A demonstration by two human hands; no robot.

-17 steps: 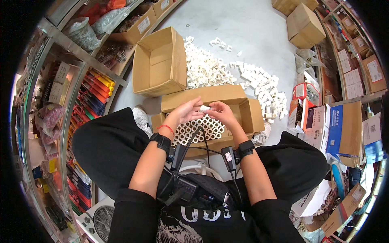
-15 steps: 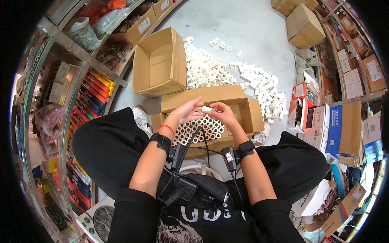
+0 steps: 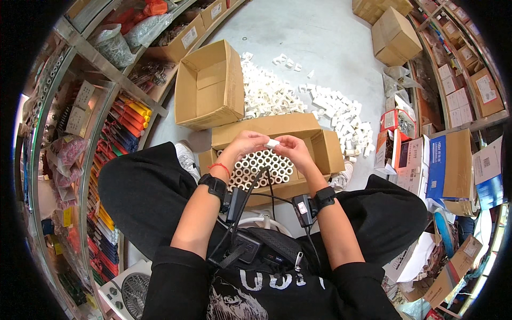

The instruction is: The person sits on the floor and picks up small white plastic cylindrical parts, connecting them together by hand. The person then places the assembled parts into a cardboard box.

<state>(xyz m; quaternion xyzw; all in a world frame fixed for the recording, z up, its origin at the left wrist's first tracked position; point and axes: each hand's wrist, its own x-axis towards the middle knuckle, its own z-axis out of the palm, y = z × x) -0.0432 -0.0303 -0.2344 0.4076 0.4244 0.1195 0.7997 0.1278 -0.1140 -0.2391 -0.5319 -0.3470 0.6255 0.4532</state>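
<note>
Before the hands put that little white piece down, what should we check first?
1. Small white plastic piece held firmly: ok, the left hand and the right hand both pinch it.
2. Piece over the open brown cardboard box: ok, it is held above it.
3. White round tubes standing neatly in rows inside the box: ok, their open ends face up.
4. Free slot for the piece: cannot tell, the hands hide part of the rows.
5. More pieces within reach: ok, a pile of white plastic pieces lies on the grey floor beyond the box.
</note>
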